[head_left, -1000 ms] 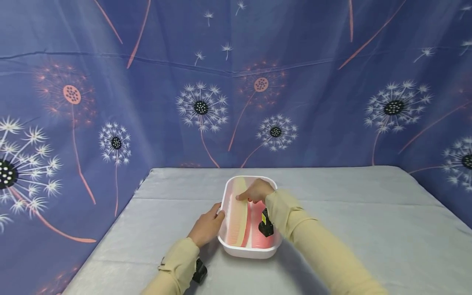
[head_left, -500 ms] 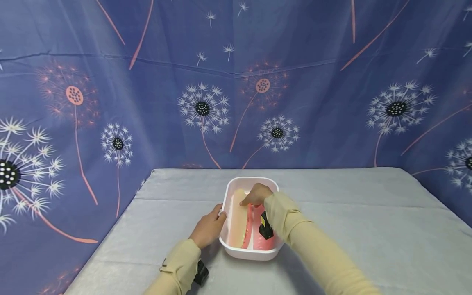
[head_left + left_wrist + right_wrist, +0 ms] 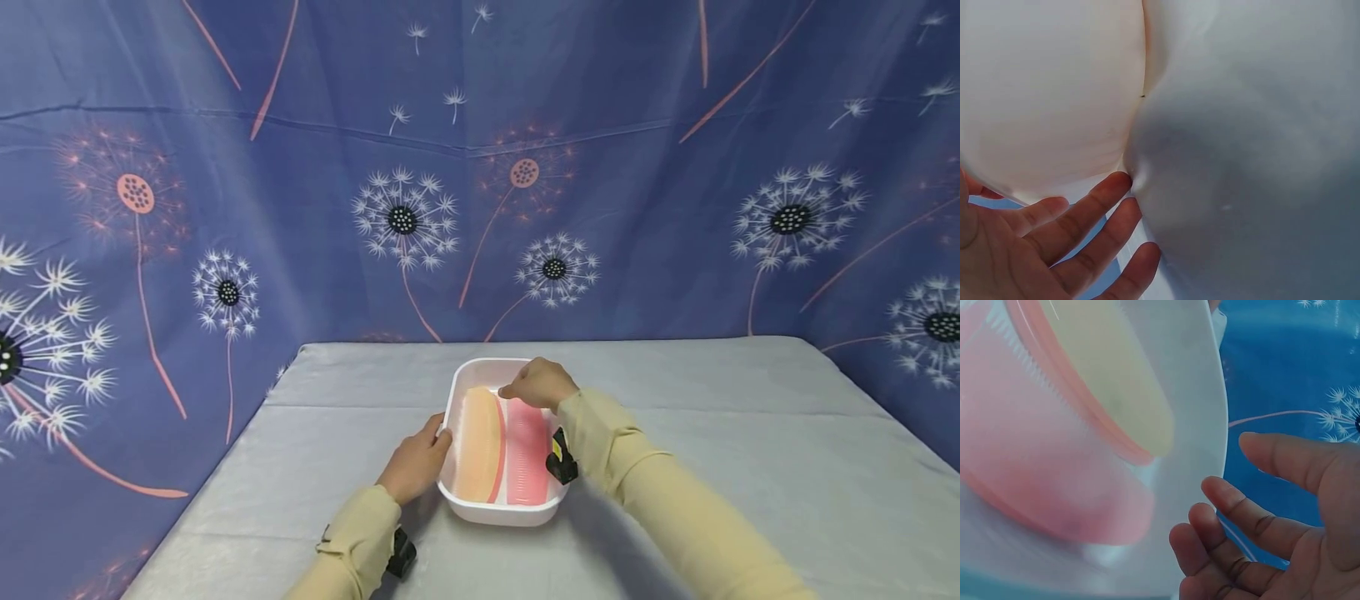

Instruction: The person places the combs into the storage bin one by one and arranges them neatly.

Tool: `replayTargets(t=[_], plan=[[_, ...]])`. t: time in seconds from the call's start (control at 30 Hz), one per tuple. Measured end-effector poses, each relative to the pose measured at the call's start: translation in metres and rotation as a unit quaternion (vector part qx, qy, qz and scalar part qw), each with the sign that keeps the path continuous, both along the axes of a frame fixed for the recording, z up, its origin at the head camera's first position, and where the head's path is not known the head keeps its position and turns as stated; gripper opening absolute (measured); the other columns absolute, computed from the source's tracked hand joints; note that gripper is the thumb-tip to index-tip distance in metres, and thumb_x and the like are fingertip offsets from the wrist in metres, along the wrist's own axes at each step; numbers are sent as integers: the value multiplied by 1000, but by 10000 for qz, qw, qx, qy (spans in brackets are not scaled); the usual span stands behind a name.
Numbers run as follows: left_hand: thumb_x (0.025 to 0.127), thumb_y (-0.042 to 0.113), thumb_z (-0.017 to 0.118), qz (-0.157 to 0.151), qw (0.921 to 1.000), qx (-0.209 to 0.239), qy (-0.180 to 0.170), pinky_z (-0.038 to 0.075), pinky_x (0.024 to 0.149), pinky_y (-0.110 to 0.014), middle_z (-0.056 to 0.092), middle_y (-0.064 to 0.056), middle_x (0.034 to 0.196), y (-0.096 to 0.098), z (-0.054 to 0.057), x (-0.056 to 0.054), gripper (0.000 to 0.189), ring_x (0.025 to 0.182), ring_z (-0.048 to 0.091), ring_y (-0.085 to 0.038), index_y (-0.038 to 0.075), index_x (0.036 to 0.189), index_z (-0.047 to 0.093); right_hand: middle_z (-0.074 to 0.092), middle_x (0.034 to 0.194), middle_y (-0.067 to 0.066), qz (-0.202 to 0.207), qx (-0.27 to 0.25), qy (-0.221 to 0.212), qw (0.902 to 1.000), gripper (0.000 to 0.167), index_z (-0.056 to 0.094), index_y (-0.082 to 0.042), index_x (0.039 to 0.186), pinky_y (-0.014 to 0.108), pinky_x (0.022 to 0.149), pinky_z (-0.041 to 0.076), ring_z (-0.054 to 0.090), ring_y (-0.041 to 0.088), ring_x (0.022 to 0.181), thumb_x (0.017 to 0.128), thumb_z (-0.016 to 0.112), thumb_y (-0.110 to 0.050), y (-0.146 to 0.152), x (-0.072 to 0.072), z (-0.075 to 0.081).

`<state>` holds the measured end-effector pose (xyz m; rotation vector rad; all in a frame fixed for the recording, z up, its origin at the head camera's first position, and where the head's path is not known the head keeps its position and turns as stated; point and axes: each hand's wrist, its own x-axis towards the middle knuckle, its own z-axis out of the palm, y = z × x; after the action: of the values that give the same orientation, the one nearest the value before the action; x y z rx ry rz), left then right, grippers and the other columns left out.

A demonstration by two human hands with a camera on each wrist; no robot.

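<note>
On the table a white plastic tub [image 3: 504, 516] holds several combs. A cream-yellow comb [image 3: 477, 446] lies lengthwise along its left side, over a pink comb [image 3: 502, 454] whose curved edge shows. Beside them lies a wide pink comb [image 3: 528, 458], teeth toward the left. My left hand [image 3: 415, 463] grips the tub's left rim, thumb over the edge and fingers against the outer wall. My right hand [image 3: 542, 385] is over the far right end of the tub, above the wide pink comb's far end. In the right wrist view its thumb and fingers stand apart, with nothing between them.
A pale grey cloth [image 3: 712, 467] covers the table around the tub. Behind and to the left hangs a blue curtain [image 3: 645, 275] with a dandelion print. A black wrist camera [image 3: 561, 458] overlaps the tub's right rim.
My right hand has let go of the cream-yellow comb and moved up and to the right. That comb has come down into the tub. My left hand stays on the rim.
</note>
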<state>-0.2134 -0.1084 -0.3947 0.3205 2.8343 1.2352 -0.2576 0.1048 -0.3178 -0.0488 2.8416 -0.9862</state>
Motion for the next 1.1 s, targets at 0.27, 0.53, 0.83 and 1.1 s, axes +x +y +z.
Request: replayTargets(t=[0.27, 0.53, 0.83, 1.1], plan=[[108, 28, 39, 18, 10000, -33, -76, 48, 96, -59, 68, -23, 121, -2, 2, 0, 47, 111, 65, -43, 8, 149, 49, 71, 112, 11, -20, -356, -111, 9993, 29, 77, -1, 102, 49, 94, 52, 63, 33, 112, 92, 71, -28, 11, 1, 1], [107, 27, 40, 23, 9996, -267, -82, 50, 89, -56, 70, -20, 112, -4, 5, -2, 46, 99, 66, -36, 7, 147, 50, 68, 119, 13, -41, -432, 55, 9990, 31, 74, 0, 108, 45, 87, 51, 61, 30, 107, 98, 65, -28, 22, 8, 6], [103, 26, 45, 79, 9969, -776, -33, 51, 87, -52, 70, -18, 112, -7, 13, -6, 50, 98, 67, -35, 2, 146, 50, 66, 122, 19, -41, -233, 216, 9995, 39, 69, 2, 119, 49, 91, 51, 64, 32, 107, 101, 61, -31, 37, 14, 9], [102, 23, 51, 213, 9919, -1204, 353, 47, 98, -59, 63, -29, 126, -5, 26, -8, 51, 117, 59, -48, -4, 145, 50, 68, 116, 16, 45, 185, 638, 9978, 35, 71, -1, 114, 50, 87, 52, 63, 34, 106, 102, 59, -31, 50, 21, 11]])
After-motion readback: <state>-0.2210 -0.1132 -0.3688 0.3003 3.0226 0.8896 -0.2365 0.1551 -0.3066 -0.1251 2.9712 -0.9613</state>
